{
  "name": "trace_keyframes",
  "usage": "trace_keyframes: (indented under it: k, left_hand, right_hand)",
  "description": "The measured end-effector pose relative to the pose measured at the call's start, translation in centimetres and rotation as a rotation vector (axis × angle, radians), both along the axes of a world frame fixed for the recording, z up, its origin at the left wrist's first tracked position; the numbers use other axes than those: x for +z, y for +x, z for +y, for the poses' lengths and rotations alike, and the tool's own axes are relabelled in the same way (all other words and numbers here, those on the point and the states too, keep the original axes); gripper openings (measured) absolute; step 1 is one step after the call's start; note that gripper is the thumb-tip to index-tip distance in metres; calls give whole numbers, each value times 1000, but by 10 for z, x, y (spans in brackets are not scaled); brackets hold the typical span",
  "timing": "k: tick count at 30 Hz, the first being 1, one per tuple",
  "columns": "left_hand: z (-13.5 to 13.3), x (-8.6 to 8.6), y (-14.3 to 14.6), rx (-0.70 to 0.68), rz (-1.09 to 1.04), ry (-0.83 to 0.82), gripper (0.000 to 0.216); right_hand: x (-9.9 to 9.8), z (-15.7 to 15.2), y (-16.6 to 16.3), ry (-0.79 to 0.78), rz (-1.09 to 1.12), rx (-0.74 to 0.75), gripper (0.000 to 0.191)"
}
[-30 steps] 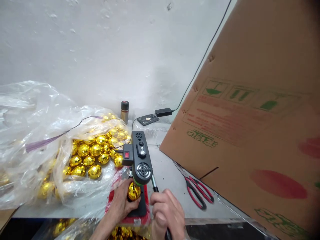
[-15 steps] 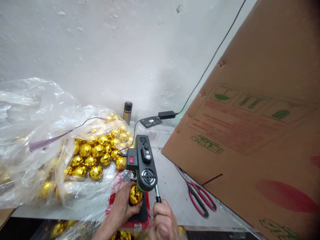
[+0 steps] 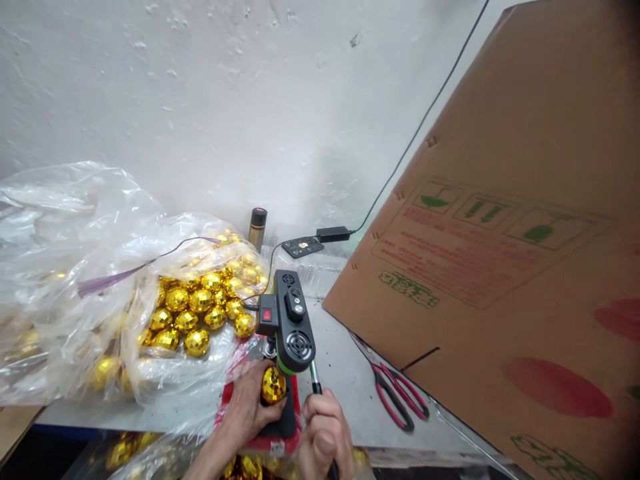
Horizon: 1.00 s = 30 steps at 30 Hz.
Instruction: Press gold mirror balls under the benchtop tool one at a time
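Observation:
My left hand (image 3: 245,403) is closed around a shiny gold faceted ball (image 3: 273,385), under the front end of a small black machine (image 3: 294,327). The machine has a red switch and round vents on top, and it stands over a red and black base (image 3: 285,417). In my right hand (image 3: 326,430) is a lever handle (image 3: 316,380), a metal rod with a black grip that comes out from the machine's right side. The ball's underside and the machine's working part are hidden from above.
Many gold balls (image 3: 201,300) lie in a clear plastic bag (image 3: 145,230) on the left, with a purple tassel (image 3: 107,283) on it. Red-handled scissors (image 3: 400,397) lie right, beside a large cardboard box (image 3: 475,233). Behind stand a flask (image 3: 257,230) and a power adapter (image 3: 333,234).
The view has shifted slightly. My left hand still holds the gold ball by the machine, and my right hand is still on the lever handle, with more of its lower end showing.

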<state>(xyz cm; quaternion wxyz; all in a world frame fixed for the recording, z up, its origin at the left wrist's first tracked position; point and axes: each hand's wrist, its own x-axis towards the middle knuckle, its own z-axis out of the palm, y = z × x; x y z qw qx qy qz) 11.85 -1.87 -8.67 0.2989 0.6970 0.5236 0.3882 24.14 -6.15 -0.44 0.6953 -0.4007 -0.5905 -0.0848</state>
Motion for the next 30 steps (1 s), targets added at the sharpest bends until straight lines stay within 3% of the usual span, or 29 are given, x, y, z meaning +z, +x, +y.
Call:
trace_keyframes:
  k: [7,17,23,26,30]
  left_hand:
    - [1,-1,-1,12,12,-4,52]
    - [5,-16,-1,9,-5,58,52]
    - [4,-14,0,14,-22,51,55]
    - [6,-14,1,22,-16,46,52]
    - [8,-15,0,39,-16,38,55]
  right_hand:
    - [-9,1,7,-9,-32,84,40]
    - [-9,-1,10,-57,-76,64,38]
    - [-14,0,11,4,-164,93,38]
    - [0,1,10,7,-146,109,38]
    - [48,1,11,-103,-69,136,35]
